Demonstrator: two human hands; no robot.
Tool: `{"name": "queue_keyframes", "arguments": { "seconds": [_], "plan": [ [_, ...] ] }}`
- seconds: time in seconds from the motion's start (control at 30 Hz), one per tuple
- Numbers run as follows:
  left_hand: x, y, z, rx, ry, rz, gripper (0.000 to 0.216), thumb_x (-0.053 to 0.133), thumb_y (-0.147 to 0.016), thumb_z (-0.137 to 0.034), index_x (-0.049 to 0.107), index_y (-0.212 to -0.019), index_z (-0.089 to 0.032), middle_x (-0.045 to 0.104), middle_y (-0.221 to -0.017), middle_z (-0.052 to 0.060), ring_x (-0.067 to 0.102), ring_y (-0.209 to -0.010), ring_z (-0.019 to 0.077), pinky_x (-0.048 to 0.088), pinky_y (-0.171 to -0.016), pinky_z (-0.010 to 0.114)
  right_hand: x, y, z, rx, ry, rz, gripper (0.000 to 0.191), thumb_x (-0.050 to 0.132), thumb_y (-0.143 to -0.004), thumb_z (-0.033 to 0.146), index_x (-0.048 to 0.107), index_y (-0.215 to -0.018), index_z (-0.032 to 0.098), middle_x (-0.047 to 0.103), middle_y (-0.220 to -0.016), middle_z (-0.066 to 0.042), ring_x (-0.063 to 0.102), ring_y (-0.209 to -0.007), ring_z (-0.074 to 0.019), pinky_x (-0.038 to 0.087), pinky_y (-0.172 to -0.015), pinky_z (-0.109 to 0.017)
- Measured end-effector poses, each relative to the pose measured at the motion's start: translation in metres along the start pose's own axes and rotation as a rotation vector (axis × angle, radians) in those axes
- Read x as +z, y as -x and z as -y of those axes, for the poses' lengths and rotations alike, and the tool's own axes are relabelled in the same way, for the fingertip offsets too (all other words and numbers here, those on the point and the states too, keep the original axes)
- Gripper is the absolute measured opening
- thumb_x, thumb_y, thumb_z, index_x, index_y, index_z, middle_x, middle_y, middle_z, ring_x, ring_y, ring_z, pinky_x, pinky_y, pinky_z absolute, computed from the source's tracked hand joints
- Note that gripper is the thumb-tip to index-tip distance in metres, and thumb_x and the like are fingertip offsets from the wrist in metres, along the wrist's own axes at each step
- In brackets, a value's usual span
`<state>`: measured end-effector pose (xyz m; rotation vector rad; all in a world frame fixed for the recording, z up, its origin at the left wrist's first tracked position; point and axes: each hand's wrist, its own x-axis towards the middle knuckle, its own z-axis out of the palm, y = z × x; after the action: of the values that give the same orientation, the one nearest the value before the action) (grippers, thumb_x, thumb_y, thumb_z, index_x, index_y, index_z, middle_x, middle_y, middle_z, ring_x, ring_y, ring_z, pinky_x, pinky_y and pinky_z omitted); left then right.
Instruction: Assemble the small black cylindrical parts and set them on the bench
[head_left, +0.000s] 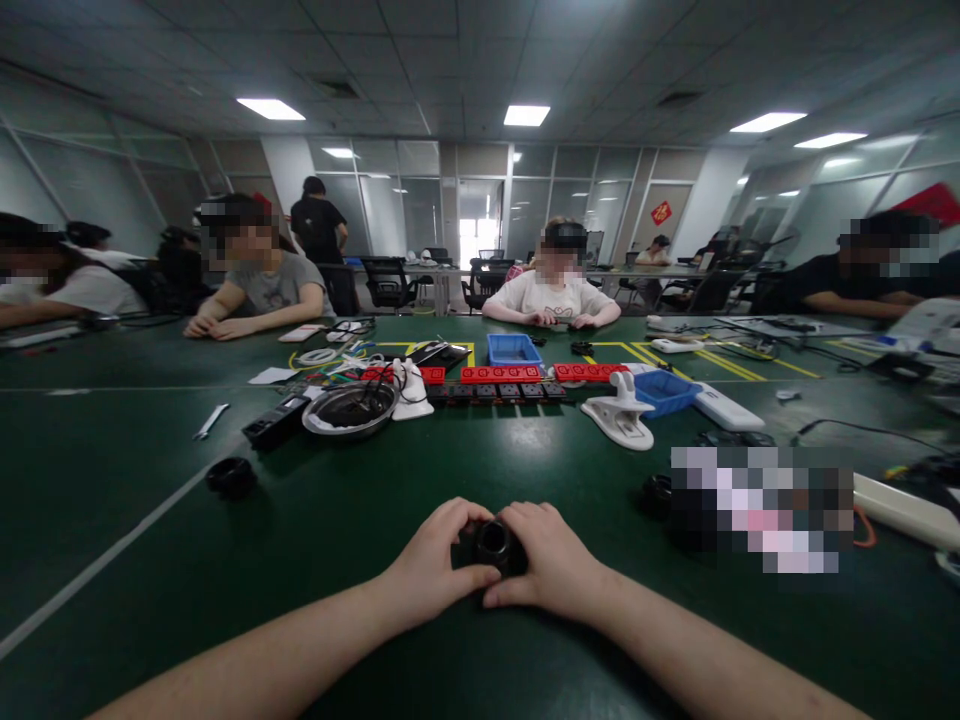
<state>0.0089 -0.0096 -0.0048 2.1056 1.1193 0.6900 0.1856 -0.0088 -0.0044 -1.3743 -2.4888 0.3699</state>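
Observation:
Close to the table's near side, my left hand point(437, 555) and my right hand point(551, 560) are both closed around a black cylindrical part point(493, 540) with a round opening facing up toward me. Its exact kind does not show. My left fingers curl over its left side, with the thumb along the near edge. The right thumb and fingers wrap its other side, partly hiding it. A similar black ring-shaped part point(231, 478) lies apart to the left, and another small black part point(657, 492) sits to the right.
On the green table point(360, 640) lie a wrench point(211, 422), a metal bowl point(349, 428) with black cable, red sockets point(499, 374), a white clamp point(621, 412), and blue bins point(514, 346). A blurred-out item point(761, 510) lies right. Several people sit around the table.

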Motion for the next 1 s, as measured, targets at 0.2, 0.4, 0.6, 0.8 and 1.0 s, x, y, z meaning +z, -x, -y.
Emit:
{"name": "queue_keyframes", "arguments": {
  "seconds": [0.2, 0.4, 0.6, 0.8, 1.0],
  "plan": [
    [-0.004, 0.001, -0.002, 0.046, 0.035, -0.056, 0.057, 0.069, -0.061, -0.032, 0.045, -0.112, -0.022, 0.049, -0.106, 0.006, 0.046, -0.097, 0.0218, 0.040, -0.083, 0.036, -0.018, -0.002, -0.017, -0.103, -0.283, 0.192, 0.062, 0.070, -0.053, 0.045, 0.050, -0.106, 0.019, 0.055, -0.093, -0.003, 0.050, -0.083, -0.0183, 0.039, -0.070, -0.028],
    [-0.008, -0.003, 0.001, 0.101, 0.066, 0.065, 0.036, 0.063, -0.068, -0.025, 0.055, -0.103, -0.024, 0.053, -0.098, 0.003, 0.049, -0.093, 0.0190, 0.039, -0.083, 0.032, -0.025, -0.006, -0.027, -0.207, -0.387, 0.310, 0.050, 0.067, -0.064, 0.019, 0.050, -0.111, 0.019, 0.054, -0.092, -0.001, 0.049, -0.081, -0.0137, 0.039, -0.070, -0.024],
    [-0.012, -0.007, 0.003, 0.095, 0.085, 0.151, 0.039, 0.060, -0.070, -0.022, 0.053, -0.108, -0.026, 0.052, -0.095, 0.001, 0.050, -0.087, 0.0167, 0.040, -0.074, 0.028, -0.016, -0.009, -0.030, -0.254, -0.288, 0.252, 0.029, 0.067, -0.066, 0.026, 0.059, -0.092, 0.017, 0.054, -0.081, 0.001, 0.049, -0.077, -0.0135, 0.037, -0.070, -0.024],
    [-0.005, -0.006, 0.003, 0.090, 0.082, 0.107, 0.036, 0.062, -0.069, -0.026, 0.054, -0.104, -0.024, 0.052, -0.091, 0.001, 0.049, -0.083, 0.0166, 0.039, -0.068, 0.026, -0.007, -0.009, -0.029, -0.206, -0.305, 0.184, 0.035, 0.070, -0.060, 0.036, 0.056, -0.086, 0.016, 0.053, -0.076, 0.003, 0.048, -0.070, -0.0114, 0.035, -0.060, -0.020],
    [0.006, -0.003, 0.001, 0.026, 0.018, -0.007, 0.033, 0.064, -0.065, -0.023, 0.054, -0.096, -0.021, 0.052, -0.086, 0.001, 0.049, -0.078, 0.0171, 0.039, -0.066, 0.027, -0.004, -0.007, -0.023, -0.083, -0.242, 0.144, 0.042, 0.070, -0.053, 0.047, 0.052, -0.076, 0.017, 0.051, -0.072, 0.004, 0.046, -0.064, -0.0106, 0.030, -0.052, -0.019]
  ]
}}
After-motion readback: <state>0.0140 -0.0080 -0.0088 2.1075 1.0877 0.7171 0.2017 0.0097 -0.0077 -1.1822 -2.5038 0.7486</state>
